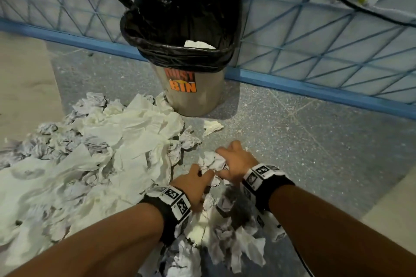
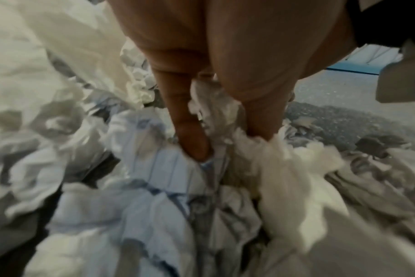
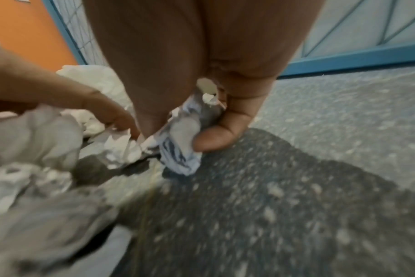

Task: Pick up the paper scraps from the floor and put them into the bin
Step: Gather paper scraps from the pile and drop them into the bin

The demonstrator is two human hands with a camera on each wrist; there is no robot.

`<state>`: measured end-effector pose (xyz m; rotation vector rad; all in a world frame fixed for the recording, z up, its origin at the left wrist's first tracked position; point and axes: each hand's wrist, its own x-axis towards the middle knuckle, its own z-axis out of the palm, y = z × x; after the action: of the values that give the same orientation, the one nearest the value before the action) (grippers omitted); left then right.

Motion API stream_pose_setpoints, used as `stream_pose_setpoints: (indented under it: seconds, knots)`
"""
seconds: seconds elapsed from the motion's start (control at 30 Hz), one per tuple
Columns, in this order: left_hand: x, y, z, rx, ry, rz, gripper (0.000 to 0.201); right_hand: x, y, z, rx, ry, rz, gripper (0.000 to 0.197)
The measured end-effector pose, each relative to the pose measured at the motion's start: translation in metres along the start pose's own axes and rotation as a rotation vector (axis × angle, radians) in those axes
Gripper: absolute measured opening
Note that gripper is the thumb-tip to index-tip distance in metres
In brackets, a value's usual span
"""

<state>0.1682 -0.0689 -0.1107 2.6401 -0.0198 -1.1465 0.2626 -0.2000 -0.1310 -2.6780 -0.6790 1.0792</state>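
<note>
Both hands were down in the scraps (image 1: 117,148) on the floor (image 1: 304,141), in front of the bin (image 1: 186,51). The left hand (image 1: 194,183) had fingers (image 2: 192,138) dug into crumpled paper, curled round a wad; the right hand (image 1: 236,159) pinched a printed scrap (image 3: 178,138) between thumb and fingers. Loose, light pieces could slip from so small a hold on the way up, and the bin's narrow mouth might shed more. One bin, with one scrap visible inside; two hands; floor scraps too many and too tangled to count.
</note>
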Motion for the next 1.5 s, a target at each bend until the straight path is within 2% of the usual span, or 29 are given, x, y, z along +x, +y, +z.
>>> stream_pose_setpoints:
  seconds: [0.07,0.2,0.37,0.5,0.6,0.7,0.77,0.83,0.9,0.97,1.07,1.17,1.23,1.3,1.37,1.4,1.43,1.5]
  knots:
    - [-0.001,-0.005,0.005,-0.046,0.022,-0.022,0.075,-0.003,-0.005,0.009,0.011,0.005,-0.042,0.047]
    - [0.001,-0.007,0.004,-0.161,0.044,-0.069,0.063,-0.006,-0.007,0.014,0.057,0.031,-0.044,0.035]
    - [-0.002,-0.016,0.004,-0.108,0.118,-0.064,0.039,-0.014,-0.001,0.005,0.075,0.057,-0.040,0.021]
    - [-0.025,-0.023,-0.006,-0.074,0.147,0.001,0.036,-0.031,0.006,-0.013,0.131,0.169,-0.079,0.012]
    - [-0.059,-0.028,-0.030,-0.063,0.197,0.102,0.035,-0.054,-0.002,-0.047,0.217,0.274,-0.153,0.008]
    - [-0.107,-0.036,-0.076,-0.037,0.336,0.224,0.034,-0.086,-0.026,-0.106,0.310,0.468,-0.292,0.008]
    - [-0.141,-0.037,-0.122,-0.028,0.472,0.274,0.031,-0.103,-0.047,-0.155,0.361,0.671,-0.376,0.008]
    - [-0.164,-0.039,-0.174,0.007,0.707,0.281,0.029,-0.107,-0.068,-0.201,0.340,0.877,-0.403,0.010]
    - [-0.169,-0.042,-0.225,0.055,0.955,0.268,0.032,-0.093,-0.087,-0.237,0.359,0.976,-0.371,0.015]
    - [-0.162,-0.043,-0.267,0.112,1.114,0.230,0.033,-0.065,-0.100,-0.260,0.358,0.972,-0.284,0.021]
    - [-0.136,-0.041,-0.310,0.038,1.216,0.167,0.034,-0.033,-0.112,-0.270,0.288,0.828,-0.170,0.035]
    - [-0.100,-0.043,-0.324,-0.043,1.179,0.086,0.037,-0.034,-0.116,-0.268,0.147,0.727,-0.157,0.055]
    - [-0.081,-0.042,-0.317,-0.065,1.091,0.067,0.044,-0.049,-0.112,-0.266,0.112,0.775,-0.162,0.066]
    - [-0.070,-0.039,-0.304,-0.089,1.001,0.071,0.052,-0.068,-0.102,-0.260,0.162,0.884,-0.180,0.057]
    - [-0.071,-0.030,-0.287,-0.071,1.003,0.121,0.053,-0.092,-0.087,-0.240,0.269,0.951,-0.224,0.038]
    - [-0.075,-0.027,-0.276,-0.030,1.019,0.149,0.052,-0.103,-0.078,-0.224,0.283,0.934,-0.240,0.030]
    - [-0.080,-0.024,-0.263,0.019,1.028,0.190,0.050,-0.113,-0.069,-0.204,0.264,0.861,-0.239,0.027]
    - [-0.088,-0.020,-0.227,0.097,0.964,0.321,0.050,-0.129,-0.046,-0.153,0.173,0.566,-0.191,0.037]
